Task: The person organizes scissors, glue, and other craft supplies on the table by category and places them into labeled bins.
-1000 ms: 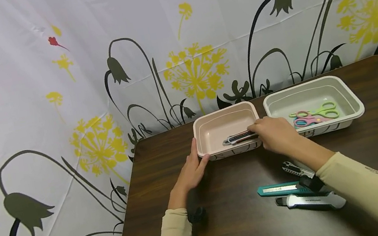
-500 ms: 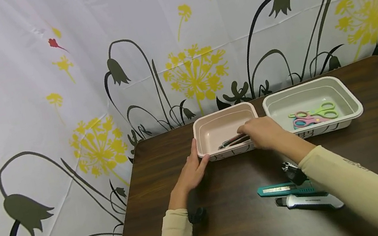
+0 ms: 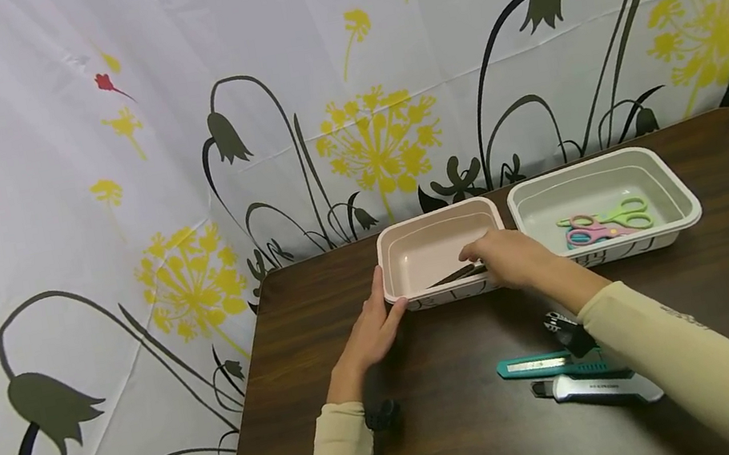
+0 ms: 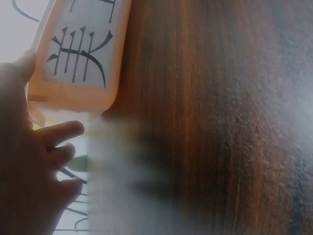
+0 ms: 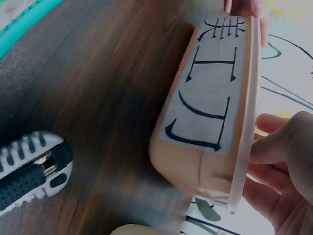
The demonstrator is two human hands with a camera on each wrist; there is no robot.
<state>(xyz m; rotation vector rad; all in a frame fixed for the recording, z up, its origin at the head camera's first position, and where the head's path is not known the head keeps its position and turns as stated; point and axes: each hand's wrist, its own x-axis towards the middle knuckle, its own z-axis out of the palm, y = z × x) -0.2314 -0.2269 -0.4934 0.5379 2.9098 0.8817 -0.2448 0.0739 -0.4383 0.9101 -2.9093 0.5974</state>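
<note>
Pink tray [image 3: 442, 246] as landmark, near the table's [image 3: 443, 425] far edge. Right hand [image 3: 509, 257] over its right wall, fingers curled, pinching dark utility knife [image 3: 457, 275]; half a second ago angled higher, now blade-end flat on tray floor near front wall — likely being set down, release not yet made. Left hand [image 3: 372, 332] at tray's left wall, fingers straight, bracing it, unmoved. Right of tray: grey tray [image 3: 684, 191] holding pink and green scissors [image 3: 605, 222]. In front of tray: teal cutter [image 3: 550, 365], grey cutter [image 3: 601, 389], third cutter [image 5: 29, 171] partly under the sleeve
</note>
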